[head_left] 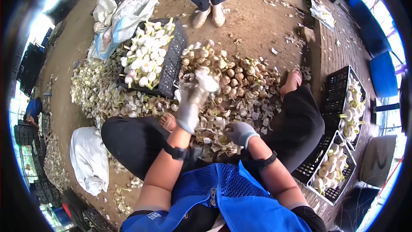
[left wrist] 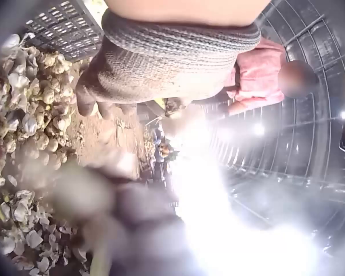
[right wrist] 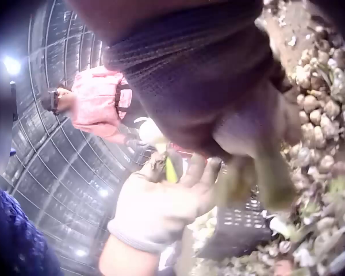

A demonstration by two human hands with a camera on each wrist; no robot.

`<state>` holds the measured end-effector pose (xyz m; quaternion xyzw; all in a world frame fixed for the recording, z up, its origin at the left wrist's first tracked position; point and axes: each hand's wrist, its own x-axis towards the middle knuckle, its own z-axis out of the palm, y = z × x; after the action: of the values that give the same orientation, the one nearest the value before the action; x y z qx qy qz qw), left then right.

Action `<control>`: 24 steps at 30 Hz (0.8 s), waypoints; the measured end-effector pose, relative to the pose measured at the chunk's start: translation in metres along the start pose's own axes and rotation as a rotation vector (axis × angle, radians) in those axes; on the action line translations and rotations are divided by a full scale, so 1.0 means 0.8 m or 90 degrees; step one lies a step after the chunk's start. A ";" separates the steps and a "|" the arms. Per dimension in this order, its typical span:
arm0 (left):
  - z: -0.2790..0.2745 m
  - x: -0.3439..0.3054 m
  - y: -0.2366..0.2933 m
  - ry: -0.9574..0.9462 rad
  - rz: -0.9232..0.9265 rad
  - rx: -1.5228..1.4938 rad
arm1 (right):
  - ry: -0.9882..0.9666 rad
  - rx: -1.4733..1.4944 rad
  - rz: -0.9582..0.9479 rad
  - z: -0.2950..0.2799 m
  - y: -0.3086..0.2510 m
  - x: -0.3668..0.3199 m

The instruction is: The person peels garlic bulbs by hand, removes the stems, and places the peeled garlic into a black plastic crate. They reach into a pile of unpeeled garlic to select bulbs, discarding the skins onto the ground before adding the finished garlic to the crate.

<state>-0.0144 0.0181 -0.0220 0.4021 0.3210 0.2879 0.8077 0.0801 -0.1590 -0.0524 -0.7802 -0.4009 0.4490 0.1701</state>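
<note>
My gloved left hand (head_left: 193, 103) reaches forward over the garlic peels, blurred by motion. In the right wrist view it holds a white garlic bulb (right wrist: 151, 132), whose green stem (right wrist: 171, 169) shows by the fingers. My gloved right hand (head_left: 241, 133) stays lower and nearer my body, above the peels, its fingers bent; blur leaves me unable to tell what it holds. Ahead of both hands spreads a heap of brown-skinned garlic (head_left: 234, 75). To the left of the heap, a black crate (head_left: 175, 66) is piled with cleaned white garlic bulbs (head_left: 148, 56).
Loose peels (head_left: 214, 122) cover the ground between my legs. White sacks (head_left: 128, 17) lie beyond the crate, another sack (head_left: 89, 157) by my left knee. On the right, two crates (head_left: 332, 107) of garlic rest on boards. A person (right wrist: 98, 103) in pink stands ahead.
</note>
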 end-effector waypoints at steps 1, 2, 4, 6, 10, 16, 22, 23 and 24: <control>-0.014 0.023 0.010 0.058 0.061 0.054 | -0.007 -0.074 0.019 0.004 -0.005 -0.003; -0.049 0.057 0.017 0.065 0.136 0.120 | -0.008 -0.080 0.000 0.012 -0.003 0.001; -0.101 0.131 0.087 0.269 0.333 0.262 | -0.028 -0.096 0.003 0.012 -0.001 0.006; -0.215 0.224 0.111 0.306 0.380 0.307 | -0.039 -0.073 0.015 -0.003 -0.011 0.002; -0.248 0.253 0.162 0.368 0.092 1.092 | 0.007 -0.045 0.002 0.000 -0.012 0.002; -0.099 0.259 0.064 -0.045 0.408 0.971 | -0.051 0.043 -0.010 -0.007 -0.024 0.012; 0.006 0.290 -0.159 -0.388 -0.091 1.001 | -0.090 0.080 0.039 -0.005 -0.020 0.023; 0.022 0.296 -0.182 -0.373 -0.218 1.045 | -0.097 0.075 0.042 -0.008 -0.021 0.025; 0.032 0.296 -0.202 -0.404 -0.184 1.196 | -0.134 0.102 0.044 -0.018 -0.023 0.024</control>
<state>0.1870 0.0946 -0.2126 0.8924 0.2338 -0.3039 0.2378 0.0888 -0.1311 -0.0438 -0.7260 -0.3524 0.5645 0.1734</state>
